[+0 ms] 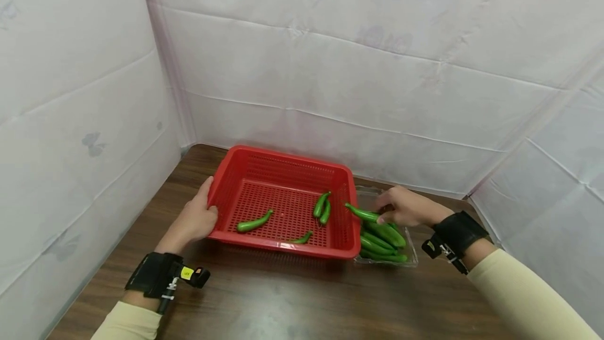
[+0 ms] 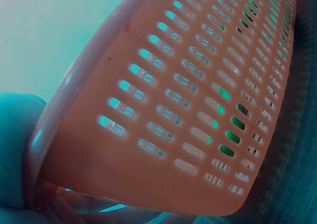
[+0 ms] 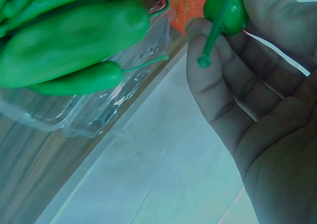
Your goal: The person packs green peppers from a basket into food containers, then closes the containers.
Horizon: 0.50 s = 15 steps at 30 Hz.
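Note:
A red perforated basket (image 1: pixel 245 156) sits on the brown table with several green peppers (image 1: pixel 255 222) lying in it. My left hand (image 1: pixel 195 219) grips the basket's left rim; the left wrist view shows the basket wall (image 2: pixel 163 95) close up. To the right, a clear plastic tray (image 1: pixel 411 248) holds several more green peppers (image 1: pixel 382 240). My right hand (image 1: pixel 406 206) pinches one green pepper (image 1: pixel 360 212) by its stem end, held over the basket's right rim. In the right wrist view that held pepper (image 3: pixel 225 11) sits between my fingertips (image 3: pixel 208 50), above the clear tray (image 3: pixel 99 115).
White sheeted walls (image 1: pixel 330 67) enclose the table (image 1: pixel 283 298) at the back and on both sides. Bare wood lies in front of the basket toward me.

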{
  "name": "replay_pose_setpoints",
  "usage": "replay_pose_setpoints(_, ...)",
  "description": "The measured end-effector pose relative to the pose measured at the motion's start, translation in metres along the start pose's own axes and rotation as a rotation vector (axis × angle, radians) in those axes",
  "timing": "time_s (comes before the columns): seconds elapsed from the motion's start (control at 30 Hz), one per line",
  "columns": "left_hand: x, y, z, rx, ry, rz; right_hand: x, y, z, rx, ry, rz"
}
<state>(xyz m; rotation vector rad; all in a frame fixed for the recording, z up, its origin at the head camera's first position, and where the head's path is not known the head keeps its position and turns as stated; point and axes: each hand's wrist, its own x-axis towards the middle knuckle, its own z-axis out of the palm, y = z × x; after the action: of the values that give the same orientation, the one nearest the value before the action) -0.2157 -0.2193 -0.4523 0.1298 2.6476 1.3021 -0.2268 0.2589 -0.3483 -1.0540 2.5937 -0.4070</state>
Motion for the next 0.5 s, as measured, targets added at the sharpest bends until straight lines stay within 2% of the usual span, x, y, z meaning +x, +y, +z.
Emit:
replay_pose_setpoints(0.17,0.001,0.0,-0.001,0.01,0.005,0.004,-0.012,0.008,0.002,0.0,0.016,-0.016)
replay_pose_setpoints(0.5,0.0,0.0,0.0,-0.003,0.002,0.007,-0.036,0.021,0.016,0.064,-0.024,0.07)
